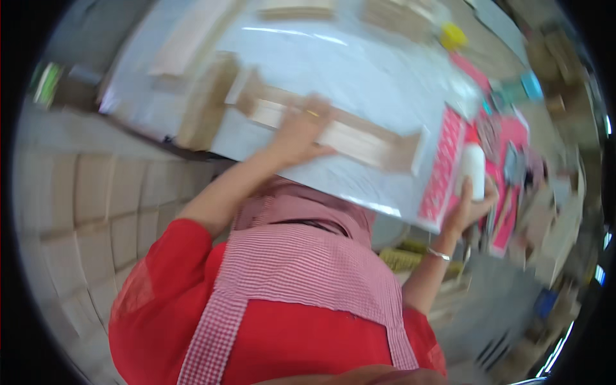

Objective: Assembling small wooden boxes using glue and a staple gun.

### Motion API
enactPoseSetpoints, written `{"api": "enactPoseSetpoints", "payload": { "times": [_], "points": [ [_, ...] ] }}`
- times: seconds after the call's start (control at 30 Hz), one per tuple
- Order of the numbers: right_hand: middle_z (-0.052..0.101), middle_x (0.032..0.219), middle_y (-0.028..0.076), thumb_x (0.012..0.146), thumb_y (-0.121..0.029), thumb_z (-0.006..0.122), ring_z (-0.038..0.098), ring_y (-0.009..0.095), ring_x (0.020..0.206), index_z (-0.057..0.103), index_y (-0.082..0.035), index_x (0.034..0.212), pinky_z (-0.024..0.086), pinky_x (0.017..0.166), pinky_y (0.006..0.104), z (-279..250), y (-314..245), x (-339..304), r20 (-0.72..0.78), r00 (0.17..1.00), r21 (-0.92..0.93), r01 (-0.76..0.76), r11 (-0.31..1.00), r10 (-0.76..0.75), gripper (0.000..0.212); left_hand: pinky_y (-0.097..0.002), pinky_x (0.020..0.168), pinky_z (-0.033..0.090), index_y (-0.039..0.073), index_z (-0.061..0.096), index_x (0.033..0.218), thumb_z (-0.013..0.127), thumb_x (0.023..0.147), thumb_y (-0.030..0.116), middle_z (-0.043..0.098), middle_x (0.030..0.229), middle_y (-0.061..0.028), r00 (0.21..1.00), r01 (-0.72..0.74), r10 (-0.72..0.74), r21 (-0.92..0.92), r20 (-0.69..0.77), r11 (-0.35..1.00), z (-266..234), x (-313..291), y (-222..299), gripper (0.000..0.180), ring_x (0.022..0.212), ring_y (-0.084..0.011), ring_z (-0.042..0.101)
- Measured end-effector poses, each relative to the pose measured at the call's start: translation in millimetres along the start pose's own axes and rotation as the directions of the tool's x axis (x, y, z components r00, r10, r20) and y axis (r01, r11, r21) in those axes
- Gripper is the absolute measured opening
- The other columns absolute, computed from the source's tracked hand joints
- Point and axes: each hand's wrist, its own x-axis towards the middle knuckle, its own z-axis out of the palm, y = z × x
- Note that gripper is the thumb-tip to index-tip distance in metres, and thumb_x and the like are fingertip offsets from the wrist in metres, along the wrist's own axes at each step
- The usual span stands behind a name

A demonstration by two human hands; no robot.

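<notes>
A long, shallow box (359, 138) of brown board or wood with a pale bottom lies on the white-topped table before me. My left hand (305, 131) reaches across its middle, thumb toward the near side and fingers toward the far side, closed over it. The fingertips are smeared by motion. At the table's right end, my right hand (473, 206) has its fingers round the lower part of a white bottle (473, 168), which stands roughly upright. A pink patterned strip (443, 167) lies along the table edge beside the bottle.
Brown boards (208, 99) lie left of the box, with more wooden pieces (297, 8) at the far edge. Beyond the bottle are pink sheets and mixed tools (513, 163). A yellow object (453, 36) sits far right. Stacked brown blocks or cartons (93, 189) fill the left.
</notes>
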Motion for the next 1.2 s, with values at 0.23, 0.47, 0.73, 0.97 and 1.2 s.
{"api": "enactPoseSetpoints", "payload": {
  "times": [0.23,0.47,0.73,0.97,1.2],
  "points": [
    [0.058,0.096,0.016,0.076,-0.027,0.082,0.058,0.028,0.086,0.051,0.003,0.096,0.048,0.08,0.0419,41.6,100.7,59.5,0.043,0.987,-0.407,0.158,0.899,-0.154,0.047,-0.0569,0.104,0.036,0.01,0.057,0.128,0.072,0.079,0.046,0.049,0.141,-0.0156,0.984,-0.043,0.027,-0.087,-0.177,0.995,-86.3,14.0,5.9,0.063,0.13,-0.0377,0.044],
    [0.061,0.105,0.023,0.078,-0.035,0.078,0.059,0.033,0.096,0.055,0.008,0.105,0.047,0.085,0.0438,53.0,84.1,74.4,0.162,0.985,-0.584,0.044,0.811,0.064,0.055,-0.0464,0.092,0.05,0.008,0.067,0.116,0.078,0.068,0.059,0.061,0.122,-0.0184,0.633,0.75,-0.673,0.086,-0.382,0.656,-171.8,38.3,-223.8,0.071,0.112,-0.0344,0.059],
    [0.061,0.115,0.021,0.087,-0.028,0.072,0.06,0.033,0.105,0.054,0.008,0.122,0.046,0.094,0.0403,27.9,15.1,50.5,0.194,0.981,-0.672,0.14,0.727,-0.009,0.053,-0.0481,0.102,0.042,0.004,0.059,0.124,0.082,0.056,0.067,0.054,0.132,-0.017,0.469,0.88,-0.876,0.14,-0.116,0.453,-162.5,27.9,-280.1,0.096,0.124,-0.0365,0.049],
    [0.062,0.119,0.016,0.093,-0.02,0.068,0.061,0.023,0.107,0.054,0.006,0.124,0.049,0.092,0.0334,37.4,-40.5,63.6,0.129,0.991,-0.382,0.072,0.921,-0.024,0.043,-0.0466,0.101,0.04,0.001,0.045,0.134,0.082,0.054,0.068,0.056,0.129,-0.0171,0.592,0.753,-0.7,-0.034,-0.4,0.657,-181.8,27.7,-248.5,0.11,0.123,-0.0321,0.051],
    [0.062,0.118,0.014,0.095,-0.006,0.061,0.062,0.017,0.1,0.052,0.005,0.125,0.05,0.085,0.0271,84.4,-117.9,49.8,0.417,0.892,0.081,0.155,0.985,-0.175,0.034,-0.0445,0.093,0.043,0.002,0.059,0.117,0.084,0.064,0.053,0.062,0.12,-0.0138,0.699,0.47,-0.46,-0.132,-0.548,0.873,-210.0,39.6,-151.7,0.078,0.114,-0.0321,0.056]
  ]
}}
